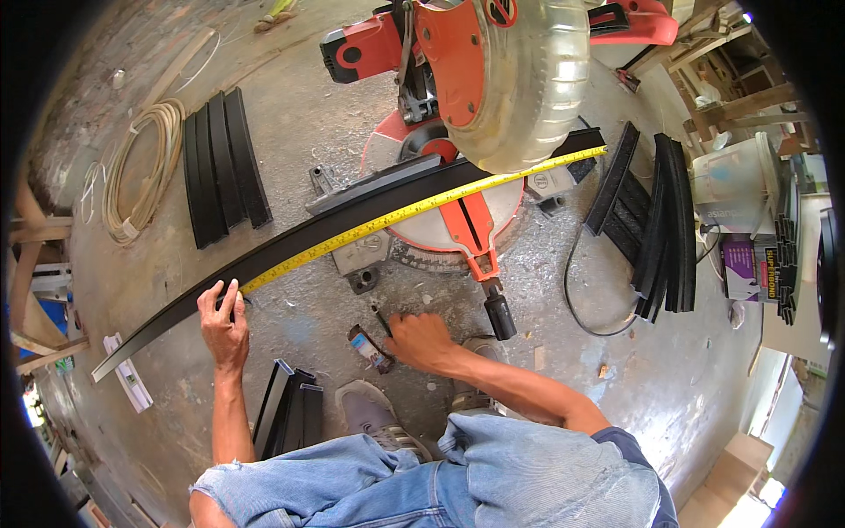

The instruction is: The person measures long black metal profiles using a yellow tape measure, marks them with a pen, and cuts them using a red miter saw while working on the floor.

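Observation:
A long black channel strip (290,243) lies slantwise across the bed of the orange miter saw (458,216). Along its near edge runs a yellow tape measure blade (378,218), pulled out to the strip's far right end. My left hand (226,326) is closed around the tape measure at the blade's left end, its fingertips against the strip; the palm hides most of the case. Low over the floor, in front of the saw, my right hand (421,341) grips a thin dark pencil-like stick (381,320). Beside that hand lies a small printed packet (368,347).
Black strips (220,167) and a coil of beige cable (145,172) lie at left. More black strips (660,220) are stacked at right, near a white bucket (735,183). Short black offcuts (286,409) lie by my left leg. The saw handle (499,312) juts toward me.

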Demonstrator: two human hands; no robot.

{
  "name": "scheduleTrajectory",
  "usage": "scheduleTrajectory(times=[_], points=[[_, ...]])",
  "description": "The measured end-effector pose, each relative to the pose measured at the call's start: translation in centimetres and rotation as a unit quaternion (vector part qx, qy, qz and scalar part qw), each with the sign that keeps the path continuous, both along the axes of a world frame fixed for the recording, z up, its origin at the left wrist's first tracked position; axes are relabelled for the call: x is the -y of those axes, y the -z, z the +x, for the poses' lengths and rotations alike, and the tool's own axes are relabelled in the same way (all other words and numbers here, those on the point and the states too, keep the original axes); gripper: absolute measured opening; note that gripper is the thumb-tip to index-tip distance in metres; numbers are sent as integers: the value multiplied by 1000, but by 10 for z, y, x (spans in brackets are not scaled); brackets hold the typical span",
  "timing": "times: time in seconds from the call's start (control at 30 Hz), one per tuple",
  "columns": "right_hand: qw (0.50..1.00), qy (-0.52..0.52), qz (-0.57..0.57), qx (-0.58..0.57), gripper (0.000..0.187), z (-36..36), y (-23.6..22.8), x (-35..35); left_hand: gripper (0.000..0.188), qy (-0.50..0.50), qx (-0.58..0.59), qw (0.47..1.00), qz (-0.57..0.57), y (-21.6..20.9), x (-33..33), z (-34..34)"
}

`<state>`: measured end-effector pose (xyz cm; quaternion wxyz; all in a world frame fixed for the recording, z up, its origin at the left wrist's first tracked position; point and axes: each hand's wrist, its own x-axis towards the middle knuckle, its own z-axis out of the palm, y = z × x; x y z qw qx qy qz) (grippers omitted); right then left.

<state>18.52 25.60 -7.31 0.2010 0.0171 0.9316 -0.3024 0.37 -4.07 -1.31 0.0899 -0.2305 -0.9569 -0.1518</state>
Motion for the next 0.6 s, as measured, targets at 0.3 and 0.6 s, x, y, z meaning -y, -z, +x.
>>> scheduleTrajectory(times=[0.3,0.6], points=[[942,67,-328,6,14,-5,-44,-52,29,-2,-12,1000,-11,5,4,1],[781,265,-546,-145,10,-66,-71,-162,31,13,-24,999,-29,7,6,1]])
